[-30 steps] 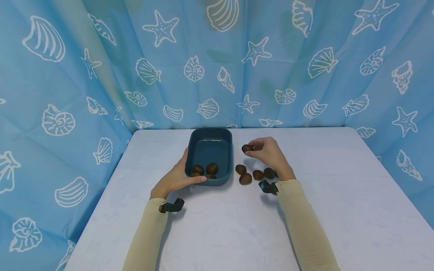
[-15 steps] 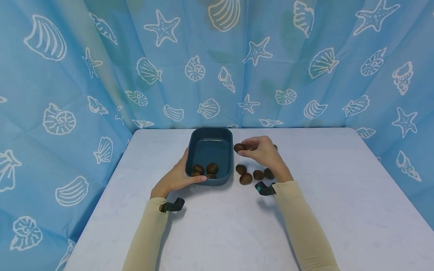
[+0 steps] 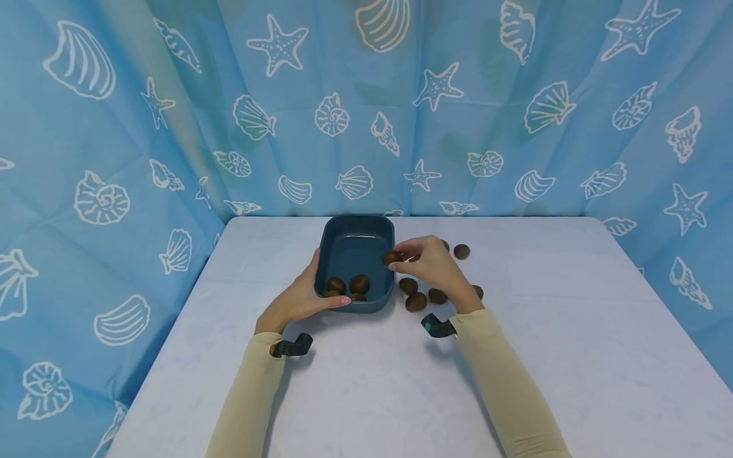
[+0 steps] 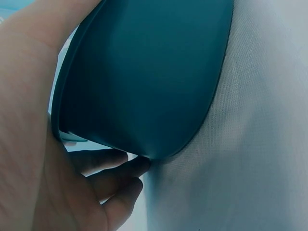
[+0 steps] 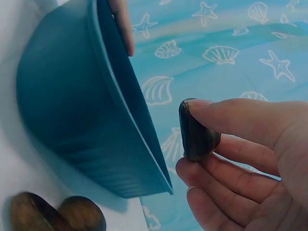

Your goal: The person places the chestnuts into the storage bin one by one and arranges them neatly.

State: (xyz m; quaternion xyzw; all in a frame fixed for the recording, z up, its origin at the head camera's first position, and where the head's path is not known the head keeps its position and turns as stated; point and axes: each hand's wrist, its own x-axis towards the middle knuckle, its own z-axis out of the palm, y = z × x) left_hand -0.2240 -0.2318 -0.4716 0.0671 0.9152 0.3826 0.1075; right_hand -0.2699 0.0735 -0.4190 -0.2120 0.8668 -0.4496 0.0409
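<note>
The container (image 3: 356,257) is dark teal, the chestnuts (image 3: 416,301) brown, the sleeves (image 3: 246,401) beige, the curtain (image 3: 349,70) blue with white seashells.

The place is a curtained-off nook, the kind of room unclear: a blue curtain (image 3: 321,149) printed with white seashells (image 3: 354,183) and starfish (image 3: 277,46) hangs behind and beside a pale tabletop (image 3: 366,381).

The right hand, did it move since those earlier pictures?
Yes: against the curtain in the head view, the right hand moved left, toward the blue dish.
</note>
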